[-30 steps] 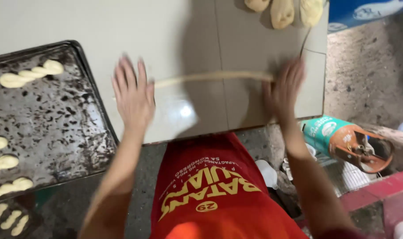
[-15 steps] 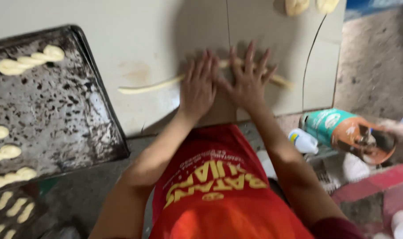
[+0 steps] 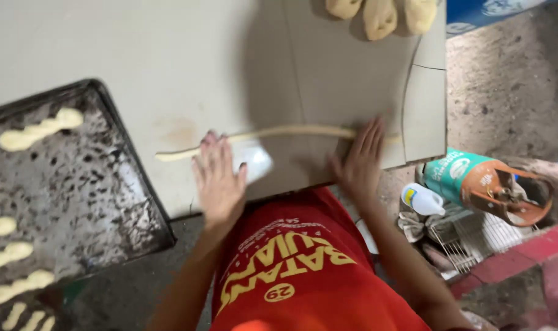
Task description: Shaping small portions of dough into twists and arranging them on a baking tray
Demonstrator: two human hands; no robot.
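A: What takes up most of the frame?
B: The pale surface [image 3: 138, 55], running across the whole upper half. A dark baking tray [image 3: 76, 202] sits at the left edge, with twisted dough pieces [image 3: 40, 130] laid on it.

A: And the dough rope?
B: The dough rope [image 3: 279, 132] lies across the middle of the frame, from just right of the tray to the right edge of the surface. It is longer and thinner than half a second ago.

A: The hands?
B: Both lie flat, fingers spread, no grip closed on anything. The left hand [image 3: 219, 181] presses the rope left of centre; the right hand [image 3: 360, 160] presses it right of centre. Earlier they lay side by side at the middle; now they are well apart.

A: Anything smaller?
B: Three dough lumps [image 3: 380, 15] at the top edge, and a teal-and-orange canister [image 3: 484, 184] at the right.
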